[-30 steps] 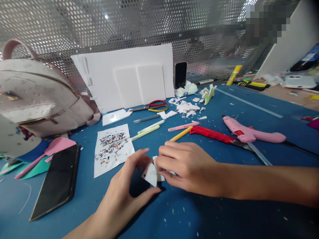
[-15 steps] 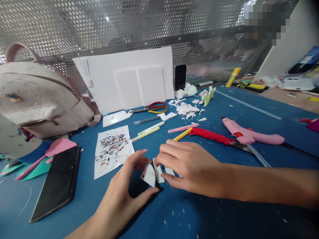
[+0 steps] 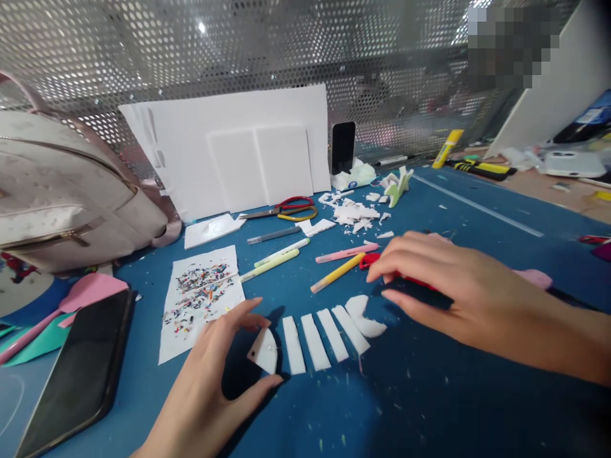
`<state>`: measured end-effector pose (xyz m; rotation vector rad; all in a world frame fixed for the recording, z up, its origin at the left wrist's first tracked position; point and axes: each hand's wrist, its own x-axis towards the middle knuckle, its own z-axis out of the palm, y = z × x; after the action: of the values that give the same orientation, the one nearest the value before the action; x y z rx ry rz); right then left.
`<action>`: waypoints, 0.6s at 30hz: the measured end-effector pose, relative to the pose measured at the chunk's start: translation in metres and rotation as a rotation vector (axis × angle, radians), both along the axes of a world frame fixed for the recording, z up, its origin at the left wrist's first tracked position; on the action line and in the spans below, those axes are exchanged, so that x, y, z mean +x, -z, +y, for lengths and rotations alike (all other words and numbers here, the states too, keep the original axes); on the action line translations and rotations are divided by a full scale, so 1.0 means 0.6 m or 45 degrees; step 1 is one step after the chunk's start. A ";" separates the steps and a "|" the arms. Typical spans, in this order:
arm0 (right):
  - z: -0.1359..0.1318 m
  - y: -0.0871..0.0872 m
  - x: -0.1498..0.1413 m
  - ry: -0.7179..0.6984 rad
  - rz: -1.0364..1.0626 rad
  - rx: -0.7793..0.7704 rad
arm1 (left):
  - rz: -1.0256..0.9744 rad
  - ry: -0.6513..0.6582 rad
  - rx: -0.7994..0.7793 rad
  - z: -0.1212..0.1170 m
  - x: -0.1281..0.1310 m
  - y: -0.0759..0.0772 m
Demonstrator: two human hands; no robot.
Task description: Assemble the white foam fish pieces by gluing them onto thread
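Observation:
My left hand [image 3: 214, 362] rests on the blue table with thumb and fingers apart around a white fan-shaped foam piece [image 3: 265, 352] with a black dot at its corner. Whether the fingertips touch it I cannot tell. To its right, several white foam strips [image 3: 316, 343] lie spaced in a row. A notched, tail-shaped white foam piece [image 3: 363, 317] ends the row at the right. My right hand [image 3: 439, 286] hovers beyond that end, fingers apart and holding nothing. Beneath it, a red-handled tool [image 3: 370, 260] and a pink glue gun [image 3: 533, 277] are mostly hidden.
A sheet with colourful bits [image 3: 200, 299] and a dark phone [image 3: 79, 375] lie left. Markers [image 3: 338, 273], scissors [image 3: 293, 208] and white scraps [image 3: 356, 213] are beyond the row. White boards [image 3: 186, 152] lean behind, beside a backpack [image 3: 71, 184].
My right hand has moved right, away from the strips, uncovering the row and the tail-shaped piece. The strips now stand apart from one another. My left hand stays around the fan-shaped piece.

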<state>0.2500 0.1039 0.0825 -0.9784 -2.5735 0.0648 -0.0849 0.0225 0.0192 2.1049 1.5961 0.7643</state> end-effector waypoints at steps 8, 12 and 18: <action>0.009 0.072 0.017 -0.114 -0.072 -0.300 | 0.158 0.003 0.118 0.010 0.009 -0.003; 0.014 0.079 0.015 -0.102 -0.040 -0.370 | 0.200 0.008 0.149 0.017 0.013 -0.003; 0.017 0.080 0.021 -0.081 0.035 -0.325 | 0.240 0.029 0.161 0.022 0.018 -0.001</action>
<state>0.2629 0.1140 0.0343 -0.9737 -2.6150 0.4305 -0.0739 0.0360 0.0198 2.3419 1.6546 0.6937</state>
